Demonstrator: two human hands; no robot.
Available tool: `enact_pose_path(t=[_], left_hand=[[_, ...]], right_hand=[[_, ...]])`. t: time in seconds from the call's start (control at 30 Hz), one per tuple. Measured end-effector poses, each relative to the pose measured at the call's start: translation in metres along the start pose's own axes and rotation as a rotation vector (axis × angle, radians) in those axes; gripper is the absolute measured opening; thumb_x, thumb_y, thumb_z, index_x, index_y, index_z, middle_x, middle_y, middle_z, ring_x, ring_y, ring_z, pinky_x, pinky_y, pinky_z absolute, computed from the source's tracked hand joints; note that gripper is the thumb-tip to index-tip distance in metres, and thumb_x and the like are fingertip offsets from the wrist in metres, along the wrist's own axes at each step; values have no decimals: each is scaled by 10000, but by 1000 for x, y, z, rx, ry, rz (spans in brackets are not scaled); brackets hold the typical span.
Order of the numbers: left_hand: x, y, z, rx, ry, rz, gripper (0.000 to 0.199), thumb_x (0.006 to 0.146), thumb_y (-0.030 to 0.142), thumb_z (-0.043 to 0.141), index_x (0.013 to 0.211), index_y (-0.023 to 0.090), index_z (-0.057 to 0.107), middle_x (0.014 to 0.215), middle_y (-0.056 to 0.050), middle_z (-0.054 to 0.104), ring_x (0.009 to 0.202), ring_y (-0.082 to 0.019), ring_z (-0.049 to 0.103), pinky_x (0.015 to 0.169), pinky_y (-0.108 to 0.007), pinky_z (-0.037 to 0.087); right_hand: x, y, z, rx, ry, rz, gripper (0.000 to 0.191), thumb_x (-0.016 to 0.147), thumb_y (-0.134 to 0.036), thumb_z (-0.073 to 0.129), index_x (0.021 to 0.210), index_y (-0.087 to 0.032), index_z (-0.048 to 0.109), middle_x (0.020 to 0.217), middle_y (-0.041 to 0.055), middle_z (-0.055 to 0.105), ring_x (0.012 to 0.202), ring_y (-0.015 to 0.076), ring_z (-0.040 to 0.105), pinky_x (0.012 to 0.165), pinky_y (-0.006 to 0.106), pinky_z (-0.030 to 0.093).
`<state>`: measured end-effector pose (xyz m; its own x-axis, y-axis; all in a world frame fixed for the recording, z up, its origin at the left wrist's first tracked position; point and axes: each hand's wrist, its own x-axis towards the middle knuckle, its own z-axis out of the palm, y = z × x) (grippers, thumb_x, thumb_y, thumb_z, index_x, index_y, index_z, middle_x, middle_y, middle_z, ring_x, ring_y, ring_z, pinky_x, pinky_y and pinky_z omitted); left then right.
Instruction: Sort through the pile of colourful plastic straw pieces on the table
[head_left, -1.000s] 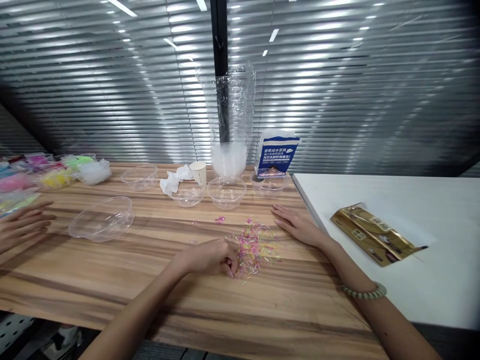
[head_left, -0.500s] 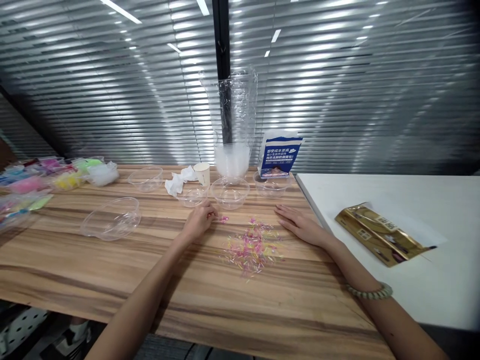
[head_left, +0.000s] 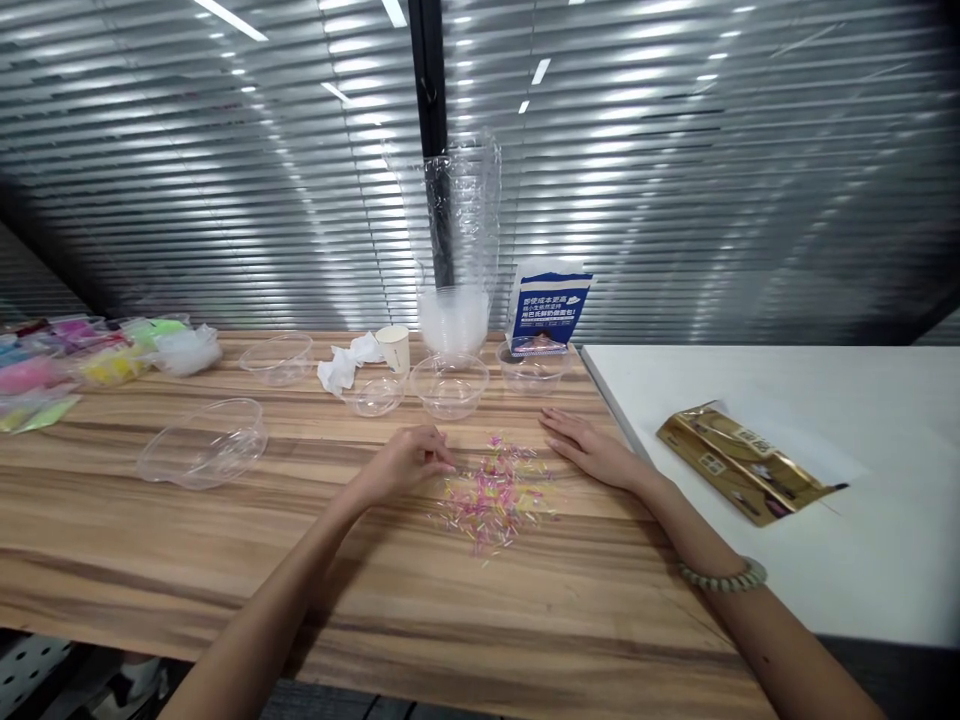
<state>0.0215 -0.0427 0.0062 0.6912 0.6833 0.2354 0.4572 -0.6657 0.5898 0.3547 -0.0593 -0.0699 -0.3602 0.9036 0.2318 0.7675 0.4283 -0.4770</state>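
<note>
A loose pile of small pink, yellow and white tube-like beads (head_left: 499,495) lies spread on the wooden table in front of me. My left hand (head_left: 411,458) is at the pile's left edge, thumb and fingertips pinched together. Whatever is between those fingertips, if anything, is too small to make out. To the right of the pile my right hand (head_left: 589,450) lies flat on the table, fingers stretched out and holding nothing. Just beyond the beads stand a clear plastic bowl (head_left: 450,390) and a smaller clear dish (head_left: 378,396).
Another clear bowl (head_left: 534,370) stands before a blue-and-white package (head_left: 551,305). A paper cup (head_left: 394,349), crumpled tissue (head_left: 341,368) and stacked bowls in plastic (head_left: 453,320) are at the back. Clear containers (head_left: 202,445) and colourful bags (head_left: 112,362) sit left; a gold wrapper (head_left: 750,462) lies right.
My left hand has moved nearer to me and slightly right, to the pile's edge. The small pink cluster beside its fingertips no longer shows apart. My right hand stays flat.
</note>
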Motion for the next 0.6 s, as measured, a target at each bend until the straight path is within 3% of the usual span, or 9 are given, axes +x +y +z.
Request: enact_pose_path(t=[0.13, 0.33, 0.6], left_hand=[[-2, -6, 5, 8, -52, -21, 124, 748, 60, 625, 737, 157, 702, 753, -26, 687, 742, -138, 610, 769, -244, 439], [-5, -7, 0, -8, -203, -136, 154, 646, 10, 633, 707, 133, 701, 696, -28, 687, 644, -131, 600, 584, -188, 414], [-4, -5, 6, -2, -206, -209, 176, 619, -12, 583, 673, 123, 682, 659, -24, 670, 619, -129, 597, 558, -184, 398]], right_hand=[[0, 0, -1, -8, -7, -6, 550, 945, -516, 337, 1383, -201, 441, 1451, 71, 372, 1362, 237, 289, 1135, 465, 229], [1, -2, -3, -17, -27, -4, 545, 947, -502, 332, 1391, -201, 427, 1462, 72, 351, 1365, 224, 283, 1135, 457, 231], [1, -4, -4, -20, -49, 6, 556, 949, -497, 324, 1402, -187, 409, 1466, 78, 344, 1372, 219, 266, 1139, 456, 220]])
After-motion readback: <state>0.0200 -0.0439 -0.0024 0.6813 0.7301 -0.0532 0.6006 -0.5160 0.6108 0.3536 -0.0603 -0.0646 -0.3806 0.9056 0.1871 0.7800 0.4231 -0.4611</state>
